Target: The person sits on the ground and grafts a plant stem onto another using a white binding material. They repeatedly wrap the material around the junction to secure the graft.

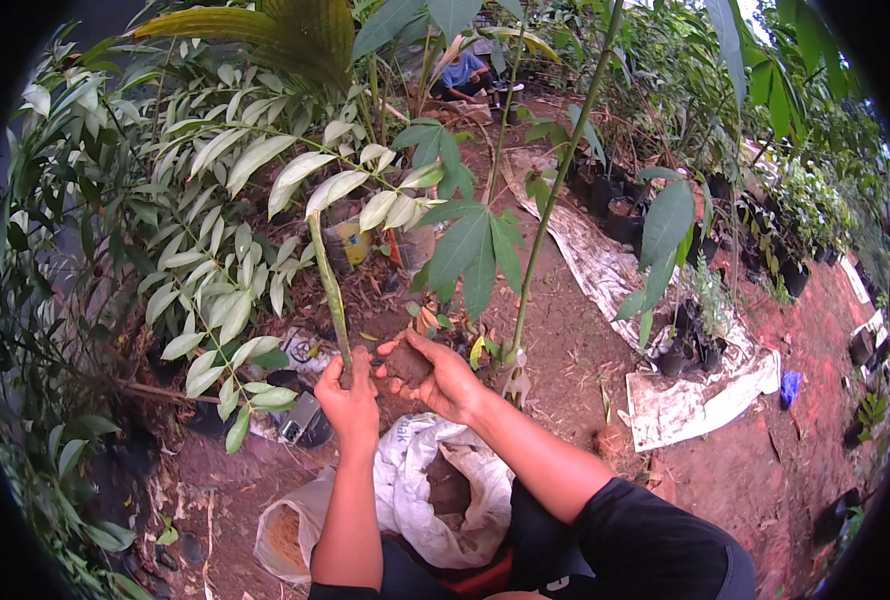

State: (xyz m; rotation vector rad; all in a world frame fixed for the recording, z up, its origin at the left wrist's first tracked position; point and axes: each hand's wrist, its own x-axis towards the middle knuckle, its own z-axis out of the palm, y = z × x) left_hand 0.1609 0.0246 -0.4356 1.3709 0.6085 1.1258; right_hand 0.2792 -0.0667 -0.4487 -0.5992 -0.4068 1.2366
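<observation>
My left hand [350,396] is closed around the lower end of an upright green plant stem [329,285], whose cut-looking top stands in front of pale leaves. Close on its right, my right hand [445,379] cups a clump of dark soil [408,366], fingers curled under and around it. Whether the stem's base touches the soil is hidden by my left fingers. Below both hands, an open white woven sack [404,465] holds dark soil. A smaller translucent bag [272,517] of light brown fibrous material stands to its left.
A thin-stemmed plant [539,247] rises just beyond my right hand. Leafy branches [235,315] crowd the left. A smartphone [297,420] lies left of my hands. White sheeting [704,409] and black-bagged plants [674,356] are at right. Another person [460,73] sits far ahead.
</observation>
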